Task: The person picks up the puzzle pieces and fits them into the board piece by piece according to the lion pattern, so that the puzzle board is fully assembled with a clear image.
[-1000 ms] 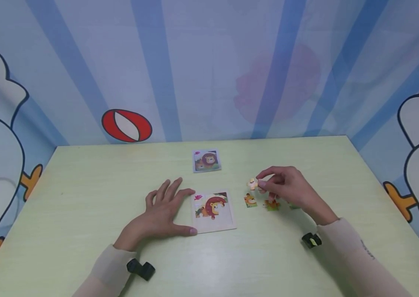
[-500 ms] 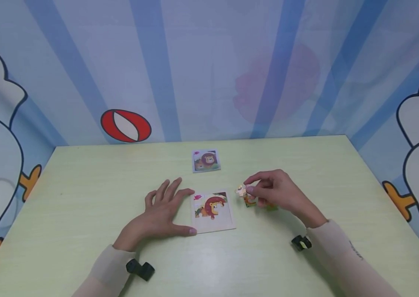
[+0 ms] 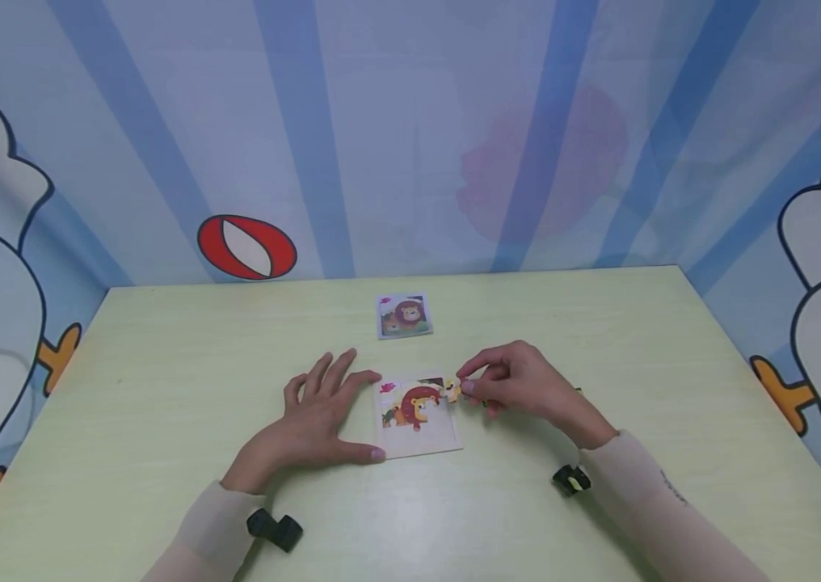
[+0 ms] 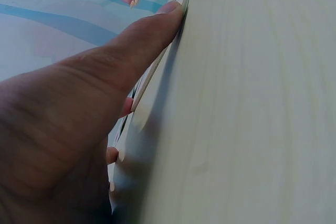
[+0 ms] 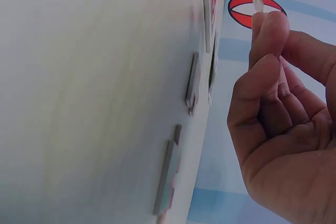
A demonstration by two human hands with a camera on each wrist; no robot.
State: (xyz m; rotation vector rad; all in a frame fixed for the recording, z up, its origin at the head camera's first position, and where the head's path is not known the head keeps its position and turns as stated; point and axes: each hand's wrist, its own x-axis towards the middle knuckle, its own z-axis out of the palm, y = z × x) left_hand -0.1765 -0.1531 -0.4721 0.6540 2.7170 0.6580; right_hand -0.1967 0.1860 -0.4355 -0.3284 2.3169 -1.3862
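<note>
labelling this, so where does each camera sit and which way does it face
Head: on the head, facing forward and down at the puzzle board; left grip, right grip and sleeves show.
Left wrist: worn there, facing low across the table; left grip large, right grip at top.
Right wrist: worn there, facing along the right grip and its pinched piece.
Shared by head and right wrist: the red ball.

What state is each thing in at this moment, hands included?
Left hand: fingers spread, touching the puzzle board's left edge.
Right hand: pinching a puzzle piece.
Puzzle piece: held raised, not fitted.
Puzzle board: partly filled, lower area bare.
Picture card: lying picture-side up.
Loose pieces: lying on the table.
</note>
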